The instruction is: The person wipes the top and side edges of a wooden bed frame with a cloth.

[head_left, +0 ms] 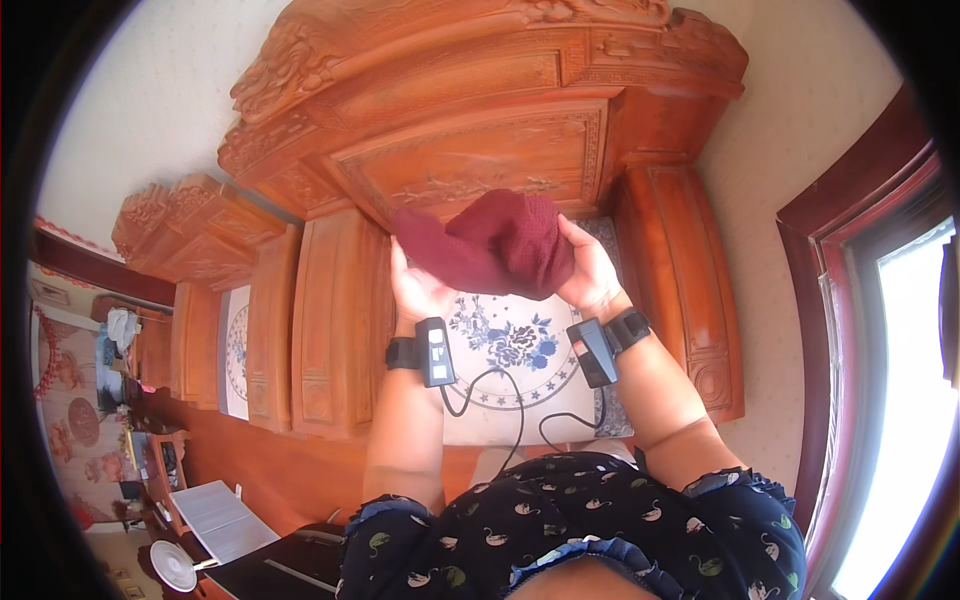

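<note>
Both my hands hold up a dark red knitted cloth (pixel 490 245), folded and bunched above the seat. Its exact kind cannot be told. My left hand (pixel 424 288) grips the cloth's left end, with the thumb up along the edge and the other fingers hidden beneath. At the right end my right hand (pixel 590 268) is closed on it, thumb on the near side and fingers behind. Below the cloth lies a white seat cushion (pixel 475 425) with a blue flower pattern.
A carved wooden armchair (pixel 460 70) stands in front of me, its broad armrests (pixel 338 330) on both sides. Further left is another carved seat (pixel 190 235). A bright window (pixel 900 400) is at the right. Black cables (pixel 520 410) run from devices on my wrists.
</note>
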Tool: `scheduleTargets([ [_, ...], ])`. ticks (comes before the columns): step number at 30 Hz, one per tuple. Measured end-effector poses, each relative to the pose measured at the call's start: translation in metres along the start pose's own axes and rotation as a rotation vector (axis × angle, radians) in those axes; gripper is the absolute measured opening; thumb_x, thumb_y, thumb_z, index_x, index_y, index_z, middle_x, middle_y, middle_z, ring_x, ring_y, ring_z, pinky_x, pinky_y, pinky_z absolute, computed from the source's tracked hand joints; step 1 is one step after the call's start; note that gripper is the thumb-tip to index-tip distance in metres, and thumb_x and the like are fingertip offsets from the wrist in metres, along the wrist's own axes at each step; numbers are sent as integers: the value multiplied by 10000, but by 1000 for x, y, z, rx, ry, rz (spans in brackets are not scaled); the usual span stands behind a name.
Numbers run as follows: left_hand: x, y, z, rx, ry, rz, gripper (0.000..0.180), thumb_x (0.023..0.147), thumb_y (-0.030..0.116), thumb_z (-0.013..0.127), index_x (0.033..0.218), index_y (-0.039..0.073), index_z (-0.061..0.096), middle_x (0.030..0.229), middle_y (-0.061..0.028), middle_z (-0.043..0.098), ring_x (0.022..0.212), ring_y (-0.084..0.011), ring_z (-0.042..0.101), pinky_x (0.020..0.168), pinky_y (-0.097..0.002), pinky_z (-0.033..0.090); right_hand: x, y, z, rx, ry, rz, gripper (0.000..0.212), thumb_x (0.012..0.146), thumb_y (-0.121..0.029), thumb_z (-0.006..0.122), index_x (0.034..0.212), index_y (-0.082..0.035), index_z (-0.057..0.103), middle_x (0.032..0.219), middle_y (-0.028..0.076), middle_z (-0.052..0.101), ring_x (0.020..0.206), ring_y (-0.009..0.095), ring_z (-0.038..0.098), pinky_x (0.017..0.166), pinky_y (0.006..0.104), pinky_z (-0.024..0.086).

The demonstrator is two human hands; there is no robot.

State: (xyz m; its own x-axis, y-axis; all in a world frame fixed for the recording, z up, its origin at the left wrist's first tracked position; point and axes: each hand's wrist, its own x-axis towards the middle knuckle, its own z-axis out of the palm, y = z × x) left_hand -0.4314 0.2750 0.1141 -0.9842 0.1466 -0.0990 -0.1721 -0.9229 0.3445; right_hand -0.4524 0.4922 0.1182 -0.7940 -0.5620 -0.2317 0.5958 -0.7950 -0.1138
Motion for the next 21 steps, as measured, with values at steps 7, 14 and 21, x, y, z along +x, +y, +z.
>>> scheduleTargets([
  [7,-11,-4,-50,265,11,-55,540,868,463,393,1230,62,408,1264,-122,441,1172,-275,416,980,-419,331,37,77,43,-28,-189,2,366,886,-105,472,1234,-26,390,1186,149,490,1060,261,510,944,382,406],
  [14,2,12,-48,267,-299,-146,317,886,262,414,1069,16,494,1019,-96,548,946,-210,525,856,-303,416,58,113,-17,-1641,380,-626,405,851,-122,530,1235,-63,415,1200,170,468,1102,232,463,914,307,391],
  [21,39,23,-98,1492,-393,-137,260,826,251,553,885,2,601,881,-70,626,811,-127,570,656,-270,447,47,128,-35,-367,117,19,497,866,-211,560,1308,-151,341,1231,48,472,1069,184,500,904,364,430],
])
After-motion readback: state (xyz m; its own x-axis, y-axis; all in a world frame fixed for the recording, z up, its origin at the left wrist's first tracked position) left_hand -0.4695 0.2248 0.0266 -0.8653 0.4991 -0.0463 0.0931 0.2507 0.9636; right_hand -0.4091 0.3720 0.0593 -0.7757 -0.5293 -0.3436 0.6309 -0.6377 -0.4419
